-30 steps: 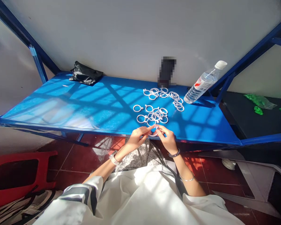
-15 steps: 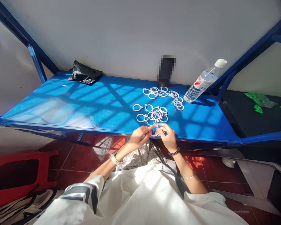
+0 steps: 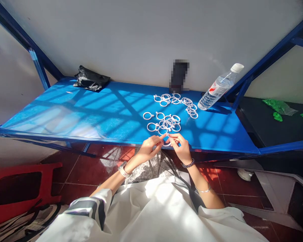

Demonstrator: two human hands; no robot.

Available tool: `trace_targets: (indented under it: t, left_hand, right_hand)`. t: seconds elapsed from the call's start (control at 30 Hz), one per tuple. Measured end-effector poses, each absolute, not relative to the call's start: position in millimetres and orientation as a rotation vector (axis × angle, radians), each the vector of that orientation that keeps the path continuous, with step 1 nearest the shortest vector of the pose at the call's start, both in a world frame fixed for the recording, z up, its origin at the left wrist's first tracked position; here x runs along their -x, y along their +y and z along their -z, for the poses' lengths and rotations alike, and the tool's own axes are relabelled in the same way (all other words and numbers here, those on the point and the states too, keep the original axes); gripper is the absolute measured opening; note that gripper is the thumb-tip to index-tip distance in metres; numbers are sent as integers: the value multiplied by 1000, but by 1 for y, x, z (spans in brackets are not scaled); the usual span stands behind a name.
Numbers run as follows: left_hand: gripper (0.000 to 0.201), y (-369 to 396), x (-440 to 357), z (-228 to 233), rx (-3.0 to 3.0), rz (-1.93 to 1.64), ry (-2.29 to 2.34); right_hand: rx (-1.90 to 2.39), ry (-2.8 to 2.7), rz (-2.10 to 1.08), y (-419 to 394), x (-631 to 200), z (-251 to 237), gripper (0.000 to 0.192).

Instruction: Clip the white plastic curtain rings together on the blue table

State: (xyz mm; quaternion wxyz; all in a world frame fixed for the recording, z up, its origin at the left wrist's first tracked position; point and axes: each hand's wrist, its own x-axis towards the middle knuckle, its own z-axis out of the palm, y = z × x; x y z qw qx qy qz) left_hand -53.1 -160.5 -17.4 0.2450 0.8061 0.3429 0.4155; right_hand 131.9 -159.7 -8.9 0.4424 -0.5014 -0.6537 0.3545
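Between my two hands, at the front edge of the blue table (image 3: 111,126), is a white plastic curtain ring (image 3: 167,144). My left hand (image 3: 151,147) pinches it from the left, index finger stretched toward its small eyelet. From the right, my right hand (image 3: 180,146) grips the same ring with thumb and fingertips near the eyelet. The fingers cover part of the ring. Just beyond my hands lies a loose pile of several similar white rings (image 3: 168,123). Farther back, another group of white rings (image 3: 176,100) spreads in a curved row.
A water bottle (image 3: 218,88) with a white cap stands at the back right. Near it is a blurred-out dark object (image 3: 178,77) against the wall. A black plastic bag (image 3: 91,79) lies at the back left. Blue frame bars flank the table; a red stool (image 3: 46,181) stands lower left.
My fingers have shifted slightly around the ring's eyelet, and my right hand's fingertips sit a little differently. The rings on the table have not moved.
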Motion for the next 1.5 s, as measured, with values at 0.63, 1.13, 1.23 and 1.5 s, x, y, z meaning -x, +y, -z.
trace_targets:
  t: [0.63,1.13,1.23,1.5]
  left_hand:
    - [41,-161,54,15,-1931,-1125,942]
    - [46,-161,46,17,-1734,-1197,1060]
    - [45,-160,43,16,-1645,-1233,1101]
    - [41,-137,62,-8,-1465,-1086,933]
  right_hand:
    - [1241,-1777,-839,-161,-136,6,33]
    - [1131,-1969,-858,-160,-137,2,44]
    - [1079,-1983,-939,-160,-134,-3,47]
    - [896,-2098,-600,-213,-155,64,22]
